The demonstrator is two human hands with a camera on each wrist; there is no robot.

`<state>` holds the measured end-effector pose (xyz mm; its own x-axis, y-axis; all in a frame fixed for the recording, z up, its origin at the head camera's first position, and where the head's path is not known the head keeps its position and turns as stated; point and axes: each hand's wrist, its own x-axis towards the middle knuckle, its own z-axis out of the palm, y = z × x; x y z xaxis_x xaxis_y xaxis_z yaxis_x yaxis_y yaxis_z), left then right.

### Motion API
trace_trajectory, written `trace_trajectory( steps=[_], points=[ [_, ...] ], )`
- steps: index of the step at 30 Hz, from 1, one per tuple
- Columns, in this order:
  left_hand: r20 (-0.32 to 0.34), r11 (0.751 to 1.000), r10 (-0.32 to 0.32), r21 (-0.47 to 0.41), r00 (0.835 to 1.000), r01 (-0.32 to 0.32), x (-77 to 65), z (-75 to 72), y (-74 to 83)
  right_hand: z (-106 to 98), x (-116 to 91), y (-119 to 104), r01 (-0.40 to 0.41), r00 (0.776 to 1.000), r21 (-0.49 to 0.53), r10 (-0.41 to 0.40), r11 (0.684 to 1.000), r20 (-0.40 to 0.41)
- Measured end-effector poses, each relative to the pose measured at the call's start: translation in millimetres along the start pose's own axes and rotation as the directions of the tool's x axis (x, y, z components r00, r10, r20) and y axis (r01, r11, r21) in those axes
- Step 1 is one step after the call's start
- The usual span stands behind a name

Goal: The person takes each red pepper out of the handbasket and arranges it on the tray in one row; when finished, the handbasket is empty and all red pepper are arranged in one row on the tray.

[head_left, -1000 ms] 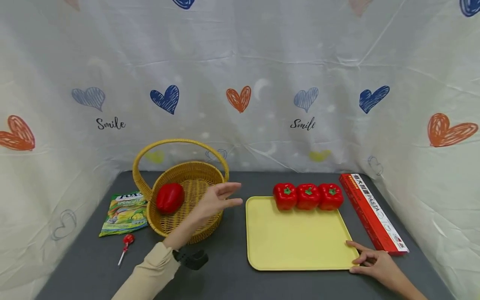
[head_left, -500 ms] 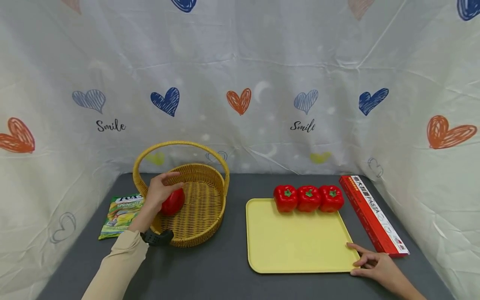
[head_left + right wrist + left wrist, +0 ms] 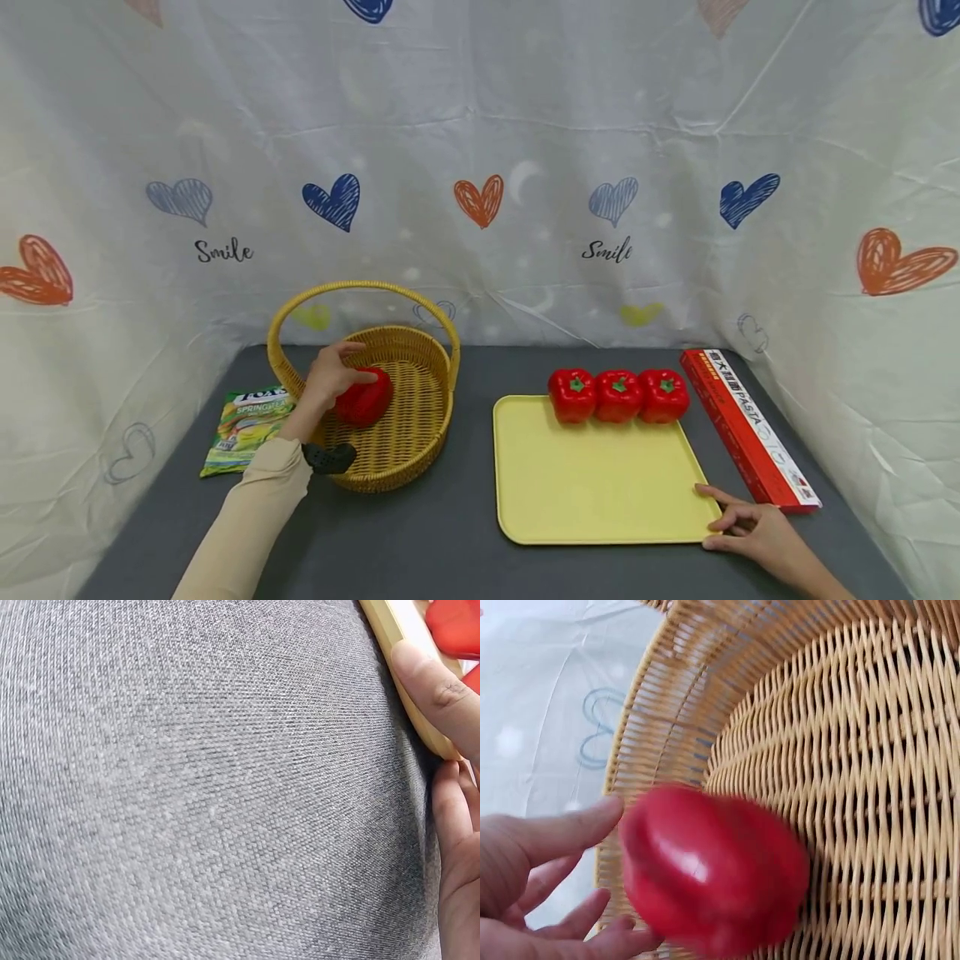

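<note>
In the head view, my left hand [image 3: 330, 382] reaches over the left rim of the yellow wicker basket [image 3: 397, 482]. A red bell pepper [image 3: 369, 402] lies inside it, beside my fingers. The left wrist view has the bell pepper [image 3: 712, 870] slightly blurred, with the thumb and fingers spread loosely at its near end, not wrapped round it. My right hand [image 3: 757, 533] holds the near right corner of a yellow tray [image 3: 592, 483]. In the right wrist view, the thumb is on the tray's rim [image 3: 409, 690] and curled fingers are at its corner.
Three red bell peppers [image 3: 618, 396] stand in a row along the tray's far edge. A red pasta box [image 3: 750, 429] lies right of the tray. Left of the basket lies a green and yellow candy bag [image 3: 243, 429]. The basket's tall handle [image 3: 360, 284] arches above it.
My left hand has moved from the basket's right side to its left, beside the bell pepper. The pepper has shifted and turned to the right within the basket. My right hand stays at the tray corner.
</note>
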<state>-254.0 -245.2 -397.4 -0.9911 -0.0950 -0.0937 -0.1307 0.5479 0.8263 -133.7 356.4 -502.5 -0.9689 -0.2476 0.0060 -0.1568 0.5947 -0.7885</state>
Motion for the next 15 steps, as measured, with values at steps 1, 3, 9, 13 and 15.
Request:
trace_trajectory(
  steps=[1,3,9,13,15],
  points=[
    [0.022,1.000,0.009,-0.001,1.000,-0.009,1.3,3.5,0.7,0.1,-0.2,-0.1,0.010,1.000,0.003,-0.010,1.000,-0.002],
    [0.079,1.000,0.023,0.003,0.997,-0.023,2.0,9.1,2.8,0.7,-0.3,-0.2,0.034,0.999,0.013,-0.034,0.999,-0.005],
    [0.166,0.995,-0.023,0.103,0.986,0.006,3.7,21.7,12.7,1.3,0.4,0.1,0.025,1.000,0.028,-0.025,0.999,0.003],
    [0.153,0.972,-0.059,0.232,0.987,0.022,6.6,28.3,21.1,0.5,-0.4,0.8,0.015,1.000,0.008,-0.015,1.000,-0.008],
    [0.139,0.952,-0.061,0.305,0.988,0.015,8.4,32.9,23.3,0.2,-0.7,0.9,0.013,1.000,0.005,-0.013,1.000,-0.011]
  ],
)
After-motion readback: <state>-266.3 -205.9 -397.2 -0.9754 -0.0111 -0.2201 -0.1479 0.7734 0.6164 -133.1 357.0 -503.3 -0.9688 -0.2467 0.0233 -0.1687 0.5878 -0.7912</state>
